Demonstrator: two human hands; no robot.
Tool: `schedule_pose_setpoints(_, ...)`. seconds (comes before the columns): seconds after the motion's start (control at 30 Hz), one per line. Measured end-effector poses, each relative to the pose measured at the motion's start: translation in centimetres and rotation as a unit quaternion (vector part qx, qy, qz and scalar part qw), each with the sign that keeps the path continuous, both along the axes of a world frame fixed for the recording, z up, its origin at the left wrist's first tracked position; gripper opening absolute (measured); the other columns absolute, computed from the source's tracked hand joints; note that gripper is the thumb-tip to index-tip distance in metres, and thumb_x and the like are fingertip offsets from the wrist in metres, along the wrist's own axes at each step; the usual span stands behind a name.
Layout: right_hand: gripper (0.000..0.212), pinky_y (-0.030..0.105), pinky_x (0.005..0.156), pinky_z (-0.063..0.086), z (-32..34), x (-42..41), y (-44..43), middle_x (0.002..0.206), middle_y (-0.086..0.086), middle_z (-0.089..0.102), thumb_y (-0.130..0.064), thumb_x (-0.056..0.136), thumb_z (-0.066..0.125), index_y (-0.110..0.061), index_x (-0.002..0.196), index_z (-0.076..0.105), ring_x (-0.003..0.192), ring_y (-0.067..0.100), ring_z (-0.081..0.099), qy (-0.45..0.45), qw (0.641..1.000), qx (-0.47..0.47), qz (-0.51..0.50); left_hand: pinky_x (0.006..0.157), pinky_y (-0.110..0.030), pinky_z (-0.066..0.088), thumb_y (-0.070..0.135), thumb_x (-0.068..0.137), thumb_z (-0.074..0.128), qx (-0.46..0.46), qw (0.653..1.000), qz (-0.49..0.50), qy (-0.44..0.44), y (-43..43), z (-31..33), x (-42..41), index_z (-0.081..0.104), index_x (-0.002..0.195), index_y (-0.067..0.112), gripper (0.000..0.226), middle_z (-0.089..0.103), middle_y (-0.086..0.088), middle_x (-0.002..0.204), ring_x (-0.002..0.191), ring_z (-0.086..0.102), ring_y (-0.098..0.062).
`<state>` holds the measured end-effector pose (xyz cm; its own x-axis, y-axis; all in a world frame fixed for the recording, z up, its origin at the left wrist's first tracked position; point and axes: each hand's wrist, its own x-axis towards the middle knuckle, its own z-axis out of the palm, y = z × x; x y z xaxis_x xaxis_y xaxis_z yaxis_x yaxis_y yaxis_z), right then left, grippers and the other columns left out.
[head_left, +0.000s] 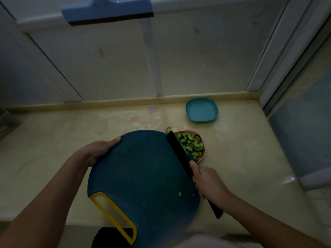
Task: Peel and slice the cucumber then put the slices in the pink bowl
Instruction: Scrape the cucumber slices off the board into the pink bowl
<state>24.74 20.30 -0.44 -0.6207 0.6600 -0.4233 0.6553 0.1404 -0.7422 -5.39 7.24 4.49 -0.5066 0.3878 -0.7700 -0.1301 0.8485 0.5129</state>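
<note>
Filling the pink bowl (204,153) just beyond the right hand (207,181), the cucumber slices (191,144) look thin, wet and slippery, so they are better scraped than pinched. That hand is curled round the knife (179,153) handle. The left hand (100,151) grips the cutting board (143,176) by its rim. 1 stray slice (168,130) lies on the worktop (241,149) past the knife tip.

The view is dim and murky, with a green-blue cast. The wall (116,68) and the table (53,140) catch the most light, soft and even, while the corners sink into darkness. A small glare spot shines at the table's right edge. The knife (179,153) is a flat black shape and the board (143,176) shows little detail. Straight lines bow toward the edges, and the bottom of the view looks soft and smeared.
</note>
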Motion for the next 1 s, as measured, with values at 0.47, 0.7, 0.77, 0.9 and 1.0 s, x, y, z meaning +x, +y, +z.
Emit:
schedule_pose_setpoints(0.47,0.059,0.036,0.062,0.051,0.2,0.1,0.2,0.053,0.003,0.047,-0.041,0.101,0.021,-0.014,0.053,0.041,0.046,0.017,0.046,-0.020,0.997,0.068,0.022,0.093,-0.050,0.048,0.056,0.087,0.048,-0.001,1.000,0.021,-0.012,-0.9,0.2,-0.1,0.063,0.105,0.000,0.061,0.067,-0.019,0.105,0.098,0.063,-0.036)
schedule_pose_setpoints(0.7,0.051,0.028,0.051,0.042,0.2,0.7,0.8,0.057,0.002,0.046,-0.045,0.099,0.023,-0.019,0.059,0.039,0.050,0.017,0.046,-0.033,0.999,0.036,0.016,0.092,-0.050,0.048,0.056,0.086,0.049,0.004,0.999,0.042,-0.005,-2.1,0.2,-0.5,0.063,0.105,-0.001,0.062,0.067,-0.020,0.105,0.098,0.063,-0.037)
schedule_pose_setpoints(0.77,0.056,0.029,0.054,0.044,-0.1,0.7,1.1,0.058,0.005,0.050,-0.045,0.100,0.022,-0.015,0.057,0.043,0.048,0.016,0.045,-0.035,0.998,0.052,0.014,0.093,-0.050,0.048,0.056,0.086,0.048,0.004,0.999,0.042,-0.005,-2.3,0.2,-0.5,0.063,0.105,-0.001,0.062,0.066,-0.020,0.106,0.099,0.062,-0.037)
schedule_pose_setpoints(0.9,0.056,0.033,0.060,0.048,-0.3,1.0,1.9,0.059,0.005,0.051,-0.042,0.101,0.021,-0.015,0.056,0.042,0.051,0.018,0.046,-0.051,0.997,0.063,0.010,0.095,-0.052,0.046,0.057,0.085,0.050,0.001,0.999,0.050,-0.002,-2.7,0.0,-0.8,0.063,0.105,0.000,0.062,0.066,-0.020,0.106,0.101,0.061,-0.038)
schedule_pose_setpoints(1.0,0.050,0.035,0.060,0.049,-0.3,1.3,2.2,0.060,0.005,0.048,-0.042,0.101,0.022,-0.021,0.058,0.038,0.054,0.022,0.047,-0.055,0.997,0.053,0.014,0.095,-0.054,0.046,0.060,0.081,0.052,-0.005,0.998,0.057,-0.005,-3.3,0.0,-1.2,0.063,0.106,0.000,0.066,0.066,-0.021,0.107,0.102,0.061,-0.039)
